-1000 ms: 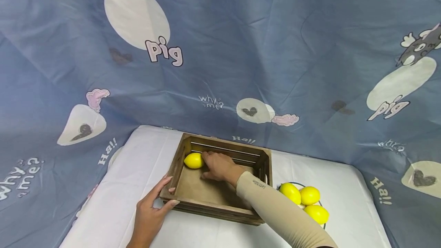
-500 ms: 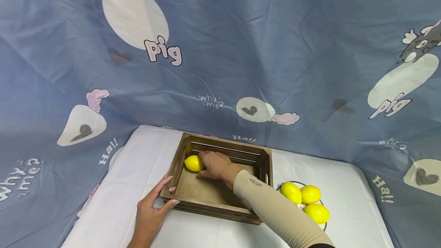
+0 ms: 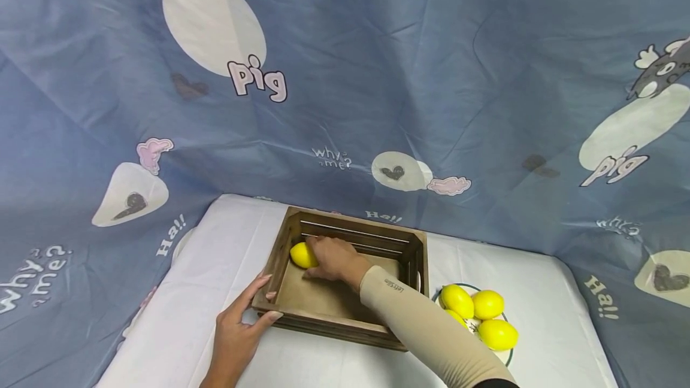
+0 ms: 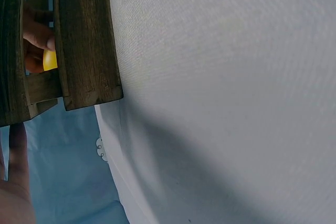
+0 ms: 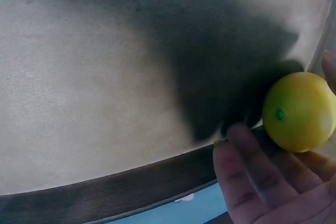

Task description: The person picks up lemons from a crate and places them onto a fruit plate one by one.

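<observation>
A dark wooden crate point(image 3: 280, 256) stands on the white table. My right hand point(image 3: 331, 256) reaches into it and holds a yellow lemon point(image 3: 300, 254) at the crate's far left corner; in the right wrist view the lemon point(image 5: 298, 111) sits against my fingers point(image 5: 247, 166) just above the crate floor. My left hand point(image 3: 239, 325) holds the crate's near left corner, thumb over the rim, fingers along the outside. In the left wrist view the crate's side slat point(image 4: 84, 40) shows, with the lemon point(image 4: 50, 60) glimpsed through a gap.
A plate point(image 3: 504, 354) with three more lemons point(image 3: 477, 313) sits on the table right of the crate. A blue printed cloth point(image 3: 377, 76) hangs behind and drapes around the table edges.
My right hand has pushed the lemon slightly further left toward the crate's far left corner. The left hand and crate stay put.
</observation>
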{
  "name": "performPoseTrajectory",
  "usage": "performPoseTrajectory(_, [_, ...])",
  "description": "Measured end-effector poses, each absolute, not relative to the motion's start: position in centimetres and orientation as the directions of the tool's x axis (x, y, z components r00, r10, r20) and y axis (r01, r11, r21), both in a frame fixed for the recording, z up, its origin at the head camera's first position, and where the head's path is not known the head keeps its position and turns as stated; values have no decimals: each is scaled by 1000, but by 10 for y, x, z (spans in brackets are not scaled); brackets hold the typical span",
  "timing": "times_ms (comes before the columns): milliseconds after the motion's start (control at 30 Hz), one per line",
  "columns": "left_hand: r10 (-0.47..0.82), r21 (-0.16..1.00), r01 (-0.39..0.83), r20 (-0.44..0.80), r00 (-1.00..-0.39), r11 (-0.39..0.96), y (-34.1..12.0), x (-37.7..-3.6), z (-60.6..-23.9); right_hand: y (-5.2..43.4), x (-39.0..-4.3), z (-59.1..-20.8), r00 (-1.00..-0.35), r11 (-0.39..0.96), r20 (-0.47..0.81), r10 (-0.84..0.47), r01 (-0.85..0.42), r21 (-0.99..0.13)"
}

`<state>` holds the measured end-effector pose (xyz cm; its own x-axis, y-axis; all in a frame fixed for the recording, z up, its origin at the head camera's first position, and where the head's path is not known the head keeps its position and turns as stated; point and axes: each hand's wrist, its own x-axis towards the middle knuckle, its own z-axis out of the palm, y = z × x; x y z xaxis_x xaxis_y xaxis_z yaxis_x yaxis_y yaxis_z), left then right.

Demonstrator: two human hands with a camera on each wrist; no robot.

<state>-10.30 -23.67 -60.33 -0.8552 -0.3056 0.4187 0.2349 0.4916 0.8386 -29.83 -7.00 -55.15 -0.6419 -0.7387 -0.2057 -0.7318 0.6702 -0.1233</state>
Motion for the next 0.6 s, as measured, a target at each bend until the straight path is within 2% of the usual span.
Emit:
performPoseTrajectory(300, [-318,825,252,450,-835,506,-235,-103,-601,-71,-299,-557,-595,610,-157,-788,-789,-70])
performPoseTrajectory(600, [-325,832,249,444,-835,496,-233,-103,-604,-71,-299,-555,-592,611,-175,-787,-787,-86])
